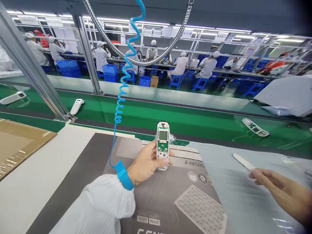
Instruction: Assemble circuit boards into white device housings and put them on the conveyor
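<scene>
My left hand [148,162] is closed around a white handheld device [162,146] that looks like a forehead thermometer. It stands nearly upright, its front off, showing a green circuit board and a small grey screen. A blue wrist strap [124,175] with a coiled cord [124,78] is on my left wrist. To the right, my right hand [275,183] pinches the near end of a slim white casing cover [243,161], low over the pale sheeting [219,169]. Motion blurs this hand a little. Beneath my left hand lies a dark printed cardboard sheet [168,195].
Beyond the bench edge runs a green conveyor belt [136,113]. It carries an open device [255,127] at right and closed devices [77,106] at left. A metal post [36,61] rises at left; a flexible metal hose [104,35] hangs overhead. Several people sit in the background.
</scene>
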`<state>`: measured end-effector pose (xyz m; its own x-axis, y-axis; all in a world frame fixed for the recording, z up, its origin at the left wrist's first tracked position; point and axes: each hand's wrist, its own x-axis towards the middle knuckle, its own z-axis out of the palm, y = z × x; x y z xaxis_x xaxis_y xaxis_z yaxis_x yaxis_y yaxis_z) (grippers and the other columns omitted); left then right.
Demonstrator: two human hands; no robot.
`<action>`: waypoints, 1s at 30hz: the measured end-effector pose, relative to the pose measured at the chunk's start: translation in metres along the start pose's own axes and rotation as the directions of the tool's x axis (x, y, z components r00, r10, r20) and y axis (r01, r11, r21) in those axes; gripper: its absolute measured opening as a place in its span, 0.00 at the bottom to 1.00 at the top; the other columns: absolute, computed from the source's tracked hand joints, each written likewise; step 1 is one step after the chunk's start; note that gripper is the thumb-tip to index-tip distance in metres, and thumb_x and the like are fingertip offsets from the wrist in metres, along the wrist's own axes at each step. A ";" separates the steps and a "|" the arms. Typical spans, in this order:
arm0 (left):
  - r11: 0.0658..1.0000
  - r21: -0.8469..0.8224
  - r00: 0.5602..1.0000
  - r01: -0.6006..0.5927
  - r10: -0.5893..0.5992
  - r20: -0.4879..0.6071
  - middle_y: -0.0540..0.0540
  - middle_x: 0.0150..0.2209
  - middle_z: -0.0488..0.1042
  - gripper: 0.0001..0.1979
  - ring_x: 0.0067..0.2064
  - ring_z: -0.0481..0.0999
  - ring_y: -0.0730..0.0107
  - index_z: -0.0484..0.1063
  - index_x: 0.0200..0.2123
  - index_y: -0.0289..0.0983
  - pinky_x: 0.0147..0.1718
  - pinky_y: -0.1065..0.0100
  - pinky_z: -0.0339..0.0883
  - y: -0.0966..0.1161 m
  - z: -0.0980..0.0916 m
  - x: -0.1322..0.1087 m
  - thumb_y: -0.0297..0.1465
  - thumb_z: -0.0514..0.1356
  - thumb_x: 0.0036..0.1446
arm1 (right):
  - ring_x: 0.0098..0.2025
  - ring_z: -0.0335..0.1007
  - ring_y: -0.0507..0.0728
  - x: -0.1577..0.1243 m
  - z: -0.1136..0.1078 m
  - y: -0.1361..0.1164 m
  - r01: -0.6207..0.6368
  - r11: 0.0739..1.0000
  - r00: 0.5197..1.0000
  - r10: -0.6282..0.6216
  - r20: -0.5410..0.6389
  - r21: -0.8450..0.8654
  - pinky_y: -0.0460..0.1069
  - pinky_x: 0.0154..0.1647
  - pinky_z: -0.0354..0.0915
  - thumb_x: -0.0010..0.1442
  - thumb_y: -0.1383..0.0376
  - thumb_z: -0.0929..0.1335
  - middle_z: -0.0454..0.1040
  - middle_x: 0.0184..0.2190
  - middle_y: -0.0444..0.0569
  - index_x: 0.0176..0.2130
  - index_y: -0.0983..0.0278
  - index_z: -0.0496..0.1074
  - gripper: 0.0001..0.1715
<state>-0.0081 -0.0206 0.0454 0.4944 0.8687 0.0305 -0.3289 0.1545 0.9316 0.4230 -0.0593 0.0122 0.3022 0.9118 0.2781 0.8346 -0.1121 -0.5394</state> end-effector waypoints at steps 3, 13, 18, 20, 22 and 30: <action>1.000 0.015 1.000 -0.001 0.001 -0.011 0.41 0.46 0.73 0.21 0.40 0.76 0.65 0.68 0.44 0.37 0.35 0.68 0.65 -0.002 0.000 0.000 0.37 0.70 0.51 | 0.37 0.77 0.69 -0.001 0.008 -0.044 -0.166 0.983 0.971 0.149 0.187 0.078 0.62 0.37 0.67 0.52 0.40 0.67 0.80 0.33 0.55 0.29 0.50 0.76 0.20; 0.996 0.088 0.999 0.016 -0.013 -0.031 0.43 0.44 0.74 0.19 0.38 0.75 0.69 0.69 0.46 0.36 0.35 0.68 0.65 -0.006 0.000 0.002 0.40 0.67 0.55 | 0.33 0.69 0.56 0.032 0.133 -0.207 0.210 0.944 0.915 -0.281 0.290 0.253 0.50 0.34 0.62 0.61 0.54 0.63 0.76 0.30 0.49 0.32 0.62 0.71 0.16; 0.995 0.101 0.999 -0.025 0.030 -0.043 0.43 0.43 0.77 0.20 0.47 0.75 0.63 0.72 0.49 0.37 0.47 0.65 0.65 -0.007 0.002 0.002 0.38 0.67 0.55 | 0.36 0.69 0.58 0.029 0.140 -0.196 0.307 0.952 0.942 -0.304 0.143 0.004 0.51 0.36 0.58 0.58 0.58 0.65 0.76 0.31 0.48 0.34 0.62 0.72 0.11; 0.994 0.102 0.998 -0.028 0.033 -0.050 0.42 0.45 0.77 0.19 0.50 0.75 0.61 0.73 0.49 0.37 0.49 0.64 0.65 -0.007 0.003 0.002 0.37 0.67 0.55 | 0.37 0.72 0.59 0.022 0.122 -0.180 0.314 0.950 0.940 -0.311 0.141 0.007 0.53 0.38 0.61 0.62 0.55 0.62 0.78 0.35 0.50 0.36 0.61 0.74 0.16; 0.993 0.112 0.998 -0.031 0.037 -0.051 0.43 0.46 0.78 0.17 0.50 0.75 0.60 0.74 0.48 0.38 0.50 0.63 0.65 -0.005 0.005 0.001 0.35 0.67 0.55 | 0.40 0.74 0.61 0.015 0.099 -0.158 0.265 0.964 0.955 -0.265 0.134 0.021 0.55 0.41 0.64 0.65 0.52 0.59 0.79 0.40 0.52 0.40 0.60 0.75 0.20; 0.978 0.183 0.993 -0.103 0.111 -0.035 0.45 0.46 0.78 0.11 0.50 0.74 0.62 0.78 0.44 0.39 0.52 0.62 0.63 -0.006 0.005 0.000 0.28 0.65 0.56 | 0.48 0.71 0.78 -0.001 0.009 -0.017 0.018 0.914 0.958 -0.132 -0.254 -0.406 0.70 0.40 0.62 0.48 0.43 0.67 0.74 0.50 0.65 0.40 0.52 0.75 0.24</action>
<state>-0.0021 -0.0237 0.0416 0.4262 0.8965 0.1207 -0.2250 -0.0242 0.9741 0.4039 -0.0551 0.0140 0.2962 0.7880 0.5398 0.9551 -0.2461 -0.1648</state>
